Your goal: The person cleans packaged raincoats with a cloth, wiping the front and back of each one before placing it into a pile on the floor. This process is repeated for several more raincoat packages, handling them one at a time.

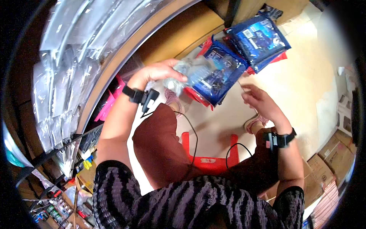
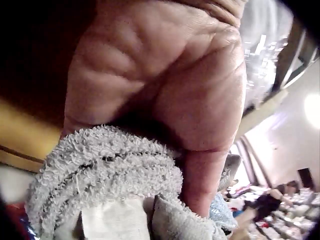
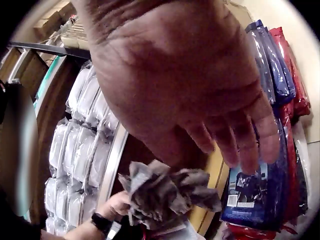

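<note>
My left hand (image 1: 162, 71) grips a bunched grey cloth (image 2: 110, 165) with a looped, towel-like pile. A pale flat patch (image 2: 115, 220) shows on the cloth in the left wrist view. In the head view the cloth overlaps the near side of a blue plastic packet (image 1: 223, 76) with a picture and a barcode. My right hand (image 1: 261, 101) is held to the right of that packet, its fingers loosely bent and nothing in them. From the right wrist, the palm faces the camera and the crumpled cloth (image 3: 160, 195) shows beyond it.
Another stack of blue packets (image 1: 259, 42) lies at the back, with red packets underneath. Clear-wrapped white packs (image 1: 57, 84) fill a shelf at left. A red stool (image 1: 209, 164) is between the legs. Cardboard boxes (image 1: 324, 164) stand at right, and black cables hang from the wrists.
</note>
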Available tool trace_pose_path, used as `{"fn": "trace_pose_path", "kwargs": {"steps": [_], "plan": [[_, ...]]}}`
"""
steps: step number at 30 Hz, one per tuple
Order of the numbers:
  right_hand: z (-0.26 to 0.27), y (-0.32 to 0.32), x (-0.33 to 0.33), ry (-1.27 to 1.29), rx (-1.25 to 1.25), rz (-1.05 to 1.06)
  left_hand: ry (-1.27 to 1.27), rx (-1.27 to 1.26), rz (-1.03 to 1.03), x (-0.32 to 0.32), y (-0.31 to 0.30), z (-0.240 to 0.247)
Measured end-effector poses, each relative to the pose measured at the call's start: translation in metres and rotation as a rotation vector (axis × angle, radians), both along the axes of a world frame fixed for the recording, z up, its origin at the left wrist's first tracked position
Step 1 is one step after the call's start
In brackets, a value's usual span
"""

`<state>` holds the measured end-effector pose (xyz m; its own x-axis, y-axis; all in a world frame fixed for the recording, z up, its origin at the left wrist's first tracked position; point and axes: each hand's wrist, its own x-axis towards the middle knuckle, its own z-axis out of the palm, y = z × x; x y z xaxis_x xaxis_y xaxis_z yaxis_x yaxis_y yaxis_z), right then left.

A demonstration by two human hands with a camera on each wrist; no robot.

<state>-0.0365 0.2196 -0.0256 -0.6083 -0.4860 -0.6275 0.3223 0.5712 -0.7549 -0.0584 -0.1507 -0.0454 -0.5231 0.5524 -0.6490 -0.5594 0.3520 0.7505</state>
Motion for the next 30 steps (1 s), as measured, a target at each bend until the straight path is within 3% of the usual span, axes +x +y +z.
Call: {"fn": "trace_pose_path", "kwargs": {"steps": [2,4,6,8,9,12,14,17,19,20,21,22,23,26,28,29,30], "plan": [[0.023,-0.016,0.008,-0.106,-0.150,-0.267,0.164,0.059,-0.079,0.014,0.042,0.044],[0.032,-0.015,0.021,-0.291,-0.474,-0.374,0.346,0.092,-0.118,0.034,0.087,0.062],[0.031,-0.022,0.038,-0.409,-0.716,-0.488,0.198,0.066,-0.134,0.054,0.125,0.100],[0.016,-0.023,0.054,-0.132,-0.746,-0.493,0.387,0.019,-0.191,0.075,0.147,0.075],[0.021,-0.019,0.056,-0.194,-0.789,-0.538,0.366,-0.120,-0.242,0.077,0.155,0.093],[0.033,0.005,0.047,-0.066,-0.737,-0.573,0.446,-0.104,0.037,0.099,0.169,0.098],[0.048,0.019,0.046,0.012,-0.750,-0.707,0.361,0.004,0.155,0.104,0.169,0.103],[0.051,0.032,0.050,-0.161,-0.762,-0.756,0.310,0.178,0.344,0.114,0.174,0.062],[0.045,0.031,0.068,-0.236,-0.694,-0.750,0.410,0.025,0.407,0.117,0.200,0.036],[0.012,0.027,0.075,-0.234,-0.687,-0.735,0.460,-0.051,0.436,0.118,0.214,0.028],[0.009,0.023,0.074,-0.144,-0.653,-0.601,0.557,-0.197,0.450,0.121,0.228,0.032],[0.006,0.020,0.075,-0.062,-0.617,-0.469,0.543,-0.133,0.429,0.118,0.230,0.035],[0.004,0.019,0.074,-0.184,-0.686,-0.547,0.523,-0.071,0.408,0.115,0.231,0.039],[-0.007,0.023,0.062,-0.041,-0.608,-0.404,0.472,-0.031,0.291,0.116,0.231,0.029],[-0.014,0.029,0.061,-0.023,-0.518,-0.483,0.424,0.052,0.156,0.109,0.217,0.014],[-0.015,0.034,0.059,-0.036,-0.540,-0.521,0.166,0.141,0.093,0.098,0.204,0.013],[-0.014,0.037,0.057,-0.047,-0.560,-0.558,-0.152,0.345,0.212,0.090,0.193,0.018]]}}
